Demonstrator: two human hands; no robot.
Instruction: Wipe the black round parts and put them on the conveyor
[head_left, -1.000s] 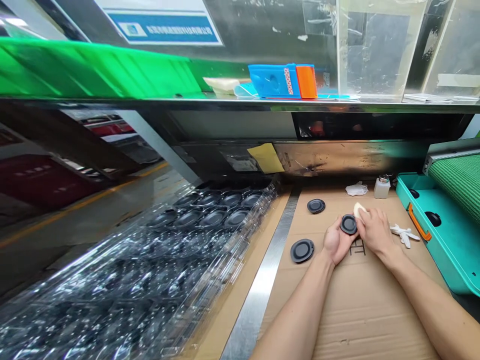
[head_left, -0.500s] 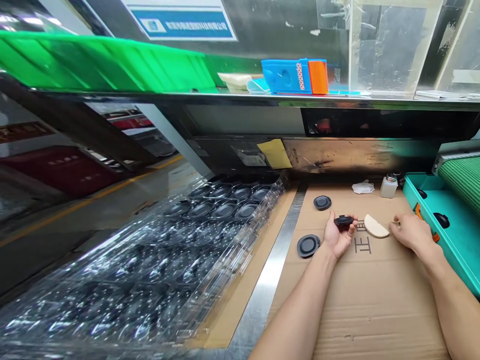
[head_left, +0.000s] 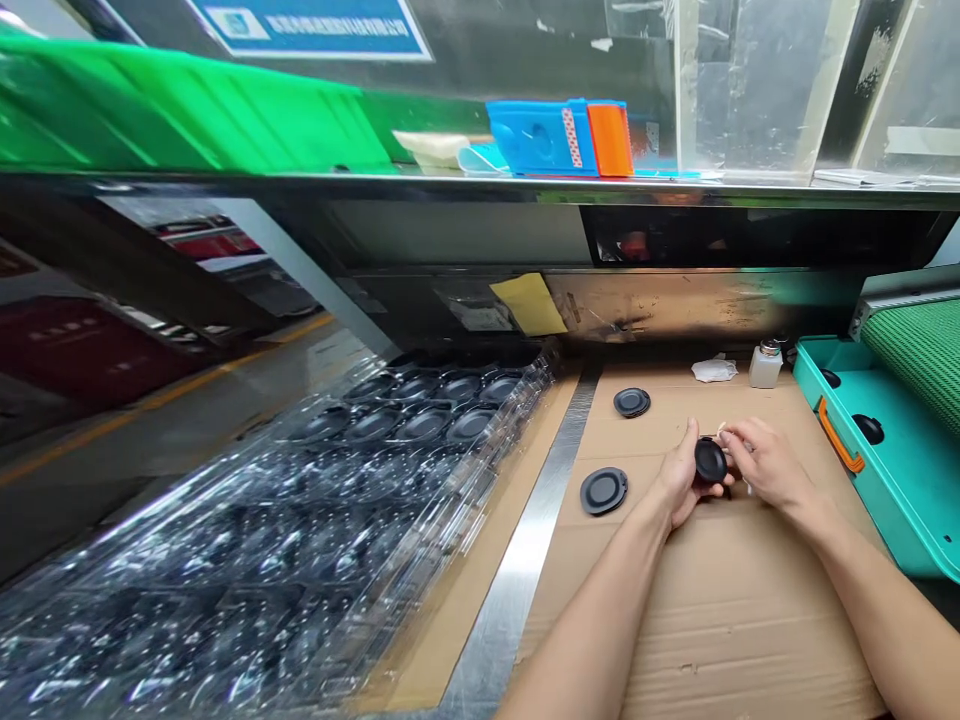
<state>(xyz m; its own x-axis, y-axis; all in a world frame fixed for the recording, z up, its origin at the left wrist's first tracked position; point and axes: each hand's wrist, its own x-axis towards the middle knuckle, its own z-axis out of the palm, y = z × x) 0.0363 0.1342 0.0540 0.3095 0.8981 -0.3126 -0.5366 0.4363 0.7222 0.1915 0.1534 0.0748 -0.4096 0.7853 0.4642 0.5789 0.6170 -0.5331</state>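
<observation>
My left hand (head_left: pixel 682 482) is closed on a black round disc (head_left: pixel 709 460) and holds it tilted above the cardboard sheet (head_left: pixel 712 610). My right hand (head_left: pixel 766 466) is right beside the disc on its right, with its fingertips pinched on a small pale thing that I cannot make out, touching the disc's upper edge. Two more black discs lie flat on the cardboard: one (head_left: pixel 604 491) just left of my left hand, another (head_left: pixel 632 402) farther back.
Stacked clear plastic trays (head_left: pixel 337 520) with black discs fill the left side, past a metal strip (head_left: pixel 517 560). A small bottle (head_left: pixel 766 364) and a crumpled white wipe (head_left: pixel 713 370) sit at the back. A teal bin (head_left: pixel 892 490) and a green belt (head_left: pixel 922 350) border the right.
My right hand laid down a cream pad, reached right toward the teal bin, then came back to the disc with its fingers pinched. My left hand kept the disc and turned it.
</observation>
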